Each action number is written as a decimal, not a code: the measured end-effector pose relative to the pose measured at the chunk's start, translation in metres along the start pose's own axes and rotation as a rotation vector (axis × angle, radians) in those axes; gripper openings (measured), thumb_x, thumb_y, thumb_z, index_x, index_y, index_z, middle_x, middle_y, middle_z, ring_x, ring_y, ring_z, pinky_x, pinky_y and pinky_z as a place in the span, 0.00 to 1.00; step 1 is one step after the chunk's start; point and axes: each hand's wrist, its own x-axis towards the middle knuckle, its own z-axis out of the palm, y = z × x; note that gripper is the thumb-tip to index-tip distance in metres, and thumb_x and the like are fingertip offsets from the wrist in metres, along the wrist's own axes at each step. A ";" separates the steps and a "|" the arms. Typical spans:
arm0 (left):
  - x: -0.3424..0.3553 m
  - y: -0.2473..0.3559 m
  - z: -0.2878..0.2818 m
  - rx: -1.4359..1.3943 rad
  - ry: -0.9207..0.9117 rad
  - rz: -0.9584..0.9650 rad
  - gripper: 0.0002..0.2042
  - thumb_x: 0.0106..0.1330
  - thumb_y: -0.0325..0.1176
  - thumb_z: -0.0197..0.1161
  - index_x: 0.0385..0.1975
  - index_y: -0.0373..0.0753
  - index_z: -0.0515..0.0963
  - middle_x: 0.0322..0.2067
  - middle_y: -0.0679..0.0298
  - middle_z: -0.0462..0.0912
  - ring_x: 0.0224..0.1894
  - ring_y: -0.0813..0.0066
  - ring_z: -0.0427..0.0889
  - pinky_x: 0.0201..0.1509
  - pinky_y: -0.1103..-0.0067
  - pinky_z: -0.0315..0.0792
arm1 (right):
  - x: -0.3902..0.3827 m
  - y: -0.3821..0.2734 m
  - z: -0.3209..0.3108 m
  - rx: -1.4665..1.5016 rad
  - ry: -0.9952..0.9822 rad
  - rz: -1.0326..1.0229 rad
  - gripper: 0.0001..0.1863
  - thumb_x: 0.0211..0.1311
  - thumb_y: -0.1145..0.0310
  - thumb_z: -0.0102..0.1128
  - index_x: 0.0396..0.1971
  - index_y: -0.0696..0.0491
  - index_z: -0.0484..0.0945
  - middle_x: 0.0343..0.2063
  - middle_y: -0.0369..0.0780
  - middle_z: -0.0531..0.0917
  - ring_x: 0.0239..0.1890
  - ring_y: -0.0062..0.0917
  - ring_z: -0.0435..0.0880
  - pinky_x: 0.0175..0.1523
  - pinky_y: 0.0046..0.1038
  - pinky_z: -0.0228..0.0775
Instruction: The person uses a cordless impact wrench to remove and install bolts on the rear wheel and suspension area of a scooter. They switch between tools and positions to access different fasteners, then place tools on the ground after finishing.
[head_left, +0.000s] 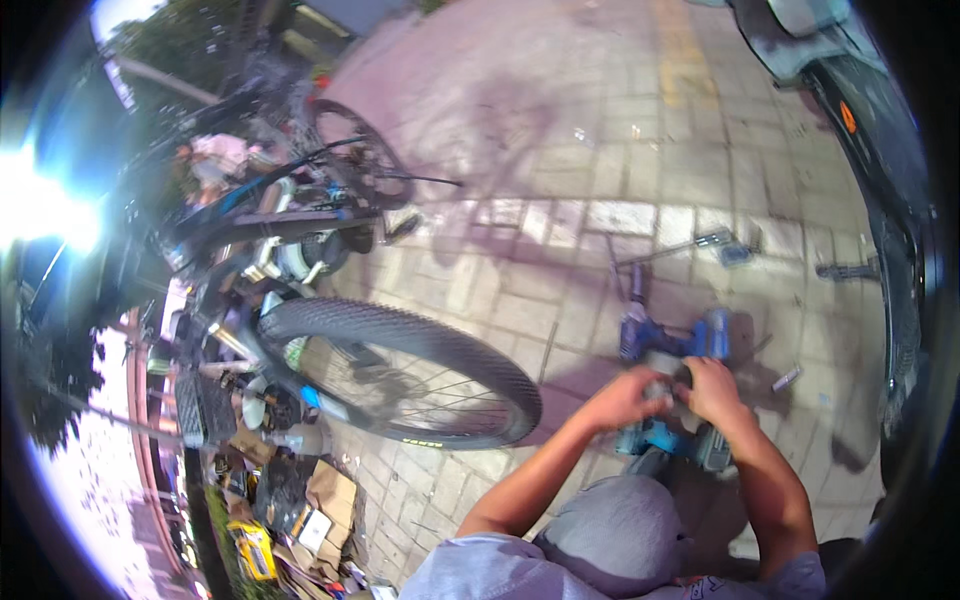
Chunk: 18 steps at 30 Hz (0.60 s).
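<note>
My left hand [632, 396] and my right hand [712, 388] meet low over the paving. Their fingers close around a small grey object [665, 368], too blurred for me to name. Just beyond them lies a blue power tool [640, 335] that looks like a cordless drill, with another blue part [712, 332] on its right. Below my hands are a teal item [652, 437] and a dark rounded item [712, 450], both partly hidden by my arms. A rounded grey cloth shape [615, 530] sits between my forearms.
Left of my hands, a bicycle wheel [430, 375] with a knobby tyre juts out. More bicycle parts [360, 150] stand behind it. Cardboard [332, 500] and a yellow package [253, 550] lie lower left. A long-handled tool [675, 247] rests ahead; a dark vehicle [870, 140] borders the right.
</note>
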 end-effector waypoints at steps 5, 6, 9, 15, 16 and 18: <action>-0.092 0.057 -0.046 -0.080 0.448 0.082 0.17 0.59 0.35 0.62 0.45 0.33 0.74 0.42 0.53 0.79 0.47 0.61 0.77 0.53 0.73 0.68 | 0.025 -0.005 -0.028 -0.077 -0.082 -0.109 0.23 0.46 0.58 0.65 0.39 0.57 0.75 0.37 0.49 0.77 0.45 0.44 0.74 0.50 0.38 0.66; -0.106 0.068 -0.062 0.065 0.628 0.117 0.15 0.59 0.33 0.61 0.44 0.34 0.75 0.41 0.53 0.79 0.46 0.60 0.78 0.52 0.73 0.69 | 0.030 -0.003 -0.037 -0.068 -0.094 -0.105 0.23 0.45 0.58 0.65 0.38 0.58 0.75 0.37 0.50 0.78 0.44 0.44 0.75 0.50 0.38 0.66; -0.143 0.111 -0.124 0.455 0.946 0.174 0.12 0.57 0.32 0.62 0.39 0.34 0.76 0.37 0.53 0.79 0.42 0.58 0.78 0.46 0.72 0.71 | 0.047 -0.004 -0.047 -0.084 -0.078 -0.073 0.25 0.42 0.57 0.66 0.37 0.60 0.77 0.37 0.53 0.79 0.42 0.46 0.77 0.48 0.39 0.69; -0.134 0.219 -0.113 0.130 0.774 0.528 0.14 0.55 0.32 0.63 0.40 0.35 0.74 0.37 0.52 0.76 0.42 0.54 0.75 0.48 0.69 0.69 | 0.085 0.010 -0.032 -0.271 -0.081 0.036 0.25 0.43 0.64 0.62 0.45 0.56 0.75 0.42 0.50 0.79 0.47 0.43 0.76 0.51 0.37 0.69; -0.125 0.230 -0.100 0.147 0.664 0.629 0.14 0.54 0.32 0.63 0.39 0.35 0.73 0.38 0.53 0.75 0.44 0.53 0.73 0.50 0.67 0.67 | 0.085 0.013 -0.027 -0.296 -0.099 0.059 0.25 0.43 0.64 0.62 0.45 0.56 0.75 0.42 0.50 0.79 0.47 0.44 0.76 0.51 0.37 0.69; -0.111 0.235 -0.064 0.188 0.649 0.740 0.13 0.52 0.30 0.63 0.35 0.35 0.71 0.38 0.55 0.73 0.48 0.53 0.70 0.53 0.64 0.64 | 0.085 -0.004 -0.003 -0.302 -0.140 0.041 0.25 0.43 0.64 0.62 0.45 0.56 0.74 0.42 0.50 0.79 0.47 0.44 0.76 0.51 0.37 0.69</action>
